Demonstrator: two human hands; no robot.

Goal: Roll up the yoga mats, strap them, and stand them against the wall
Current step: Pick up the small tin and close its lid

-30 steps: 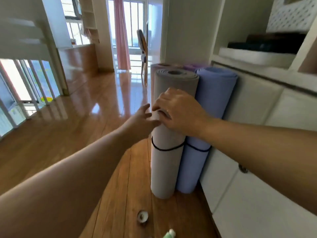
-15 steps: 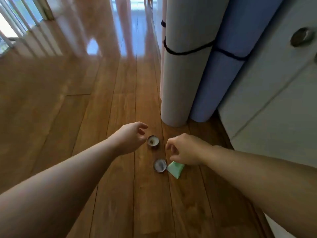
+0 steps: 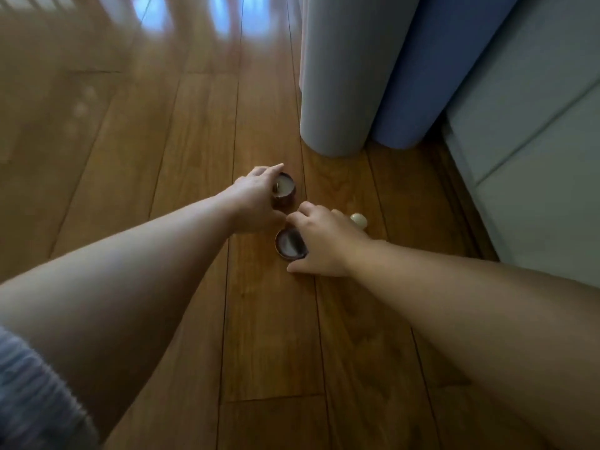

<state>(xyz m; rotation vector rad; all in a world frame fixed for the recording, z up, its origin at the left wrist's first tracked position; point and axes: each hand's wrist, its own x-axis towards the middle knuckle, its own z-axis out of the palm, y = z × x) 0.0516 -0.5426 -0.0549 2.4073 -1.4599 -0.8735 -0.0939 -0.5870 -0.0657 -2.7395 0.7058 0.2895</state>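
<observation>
head | left hand (image 3: 256, 199) now grips candle tin (image 3: 285, 186); right hand (image 3: 328, 245) — grasps second tin (image 3: 289, 246)

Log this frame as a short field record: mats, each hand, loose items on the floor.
mats: grey mat and blue mat stand upright on the wood floor, side by side and touching, the blue one next to the white cabinet; straps out of frame
left hand: fingers round the candle tin
right hand: arched over the second tin, thumb and fingers on either side; grip unclear
other: cream object behind the right hand, mostly hidden
image: motion blur
</observation>
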